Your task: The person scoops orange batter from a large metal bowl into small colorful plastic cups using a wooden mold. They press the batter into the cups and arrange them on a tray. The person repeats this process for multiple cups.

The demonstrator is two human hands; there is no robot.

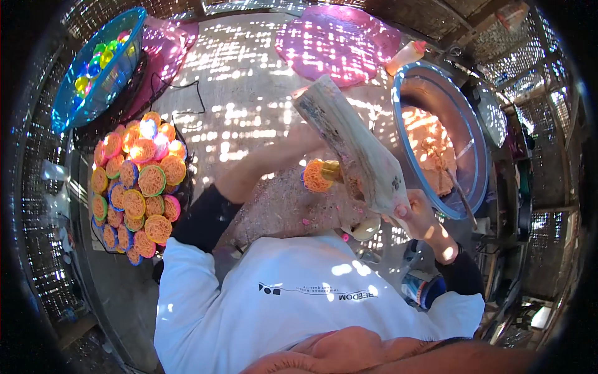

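Observation:
A long, weathered wooden block [358, 146] slants across the middle, its far end up and left, its near end down and right. My right hand [418, 215] is closed around the near end, thumb on top. My left hand [306, 138] reaches in beside the far half; its fingers are hidden behind the wood. From the block's underside sticks out a brass-coloured cylinder [331, 171]. Right at its mouth is a round cake of orange noodle-like strands [316, 176] with a coloured rim.
On the left, several similar orange strand cakes [151, 179] are heaped. Behind them stands a blue basket [65, 106] of colourful round pieces. At right, a large basin [476, 146] holds orange dough [430, 140] and a stick [460, 196]. Pink sheets [336, 43] and a bottle [406, 57] lie farther back.

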